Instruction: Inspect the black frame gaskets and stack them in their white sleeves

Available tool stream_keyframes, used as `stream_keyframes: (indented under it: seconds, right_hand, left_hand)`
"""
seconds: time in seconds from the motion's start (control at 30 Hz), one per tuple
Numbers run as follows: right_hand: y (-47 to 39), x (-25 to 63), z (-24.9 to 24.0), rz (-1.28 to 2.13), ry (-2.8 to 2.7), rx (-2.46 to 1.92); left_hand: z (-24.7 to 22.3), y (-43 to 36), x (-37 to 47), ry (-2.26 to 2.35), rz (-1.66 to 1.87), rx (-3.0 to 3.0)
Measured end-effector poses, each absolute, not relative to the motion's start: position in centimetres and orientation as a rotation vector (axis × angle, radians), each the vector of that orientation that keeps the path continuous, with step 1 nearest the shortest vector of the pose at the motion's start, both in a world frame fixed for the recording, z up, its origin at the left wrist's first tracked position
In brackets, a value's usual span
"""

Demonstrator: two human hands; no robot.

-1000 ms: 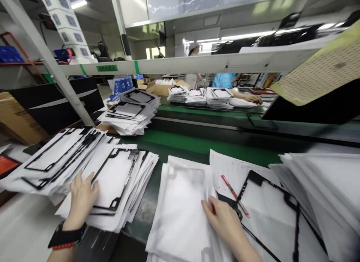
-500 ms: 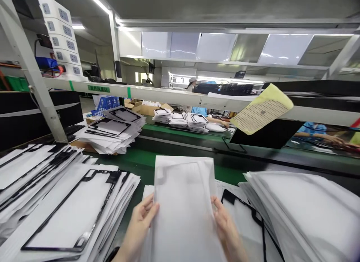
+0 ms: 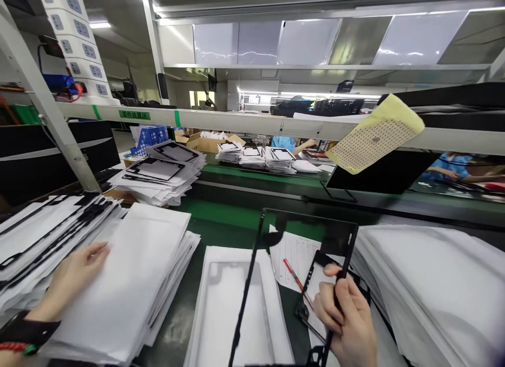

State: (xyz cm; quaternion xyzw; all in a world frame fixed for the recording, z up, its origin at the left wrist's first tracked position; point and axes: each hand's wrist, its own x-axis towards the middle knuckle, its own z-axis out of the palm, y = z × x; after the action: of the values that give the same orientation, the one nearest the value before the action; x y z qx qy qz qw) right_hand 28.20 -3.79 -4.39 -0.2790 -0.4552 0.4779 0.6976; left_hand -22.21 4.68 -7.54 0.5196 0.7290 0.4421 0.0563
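My right hand (image 3: 347, 309) is closed around the right side bar of a thin black rectangular frame (image 3: 246, 304), raised and tilted above the table. Its far edge carries a dark see-through strip. On the left, my left hand (image 3: 81, 267) rests over the left part of a white sheet (image 3: 130, 283), with its fingers loosely bent and no grip visible. That sheet lies on top of a stack of papers and black frames. Behind the raised frame, a white stack (image 3: 213, 314) sits in the middle, showing a faint frame outline through its top sheet.
Interleaved frames and sheets (image 3: 47, 230) are piled at far left, with another pile (image 3: 158, 170) behind. Tall white sheets (image 3: 430, 283) stand at right. A red pen (image 3: 292, 272) lies on a printed paper (image 3: 284, 251). A yellow card (image 3: 376, 133) hangs from the rail. Co-workers sit beyond.
Both hands held a white sheet in the middle. A white sheet now covers the left stack under my left hand, and my right hand has a black frame.
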Motion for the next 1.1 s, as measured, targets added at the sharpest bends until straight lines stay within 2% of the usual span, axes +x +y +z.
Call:
stream_keyframes:
  seconds: [0.13,0.27,0.3,0.4,0.5,0.7,1.1]
  right_hand:
    - [-4.4,27.8,-4.5,1.045,-1.064,-0.635]
    - [-3.9,26.8,-4.7,0.92,-1.143,-0.618]
    - [-3.7,26.3,-4.8,0.868,-1.16,-0.606]
    - [-3.0,24.8,-5.2,0.688,-1.235,-0.609]
    - [-2.7,23.7,-5.7,0.54,-1.309,-0.653]
    - [-2.5,23.4,-6.1,0.403,-1.399,-0.708]
    - [-2.5,23.8,-9.7,0.388,-1.378,-0.968]
  left_hand:
    - [-8.4,4.6,-20.5,2.229,1.269,1.8]
    - [-5.4,3.3,-12.7,2.056,1.301,1.914]
    - [-4.2,2.5,-10.2,1.917,1.296,1.943]
    - [-1.0,-0.1,-2.4,0.889,1.402,1.815]
    - [1.0,-2.6,2.9,0.486,1.473,1.566]
    - [1.5,-5.0,5.0,0.495,1.796,1.71]
    - [2.3,-5.9,4.6,0.691,1.858,2.209]
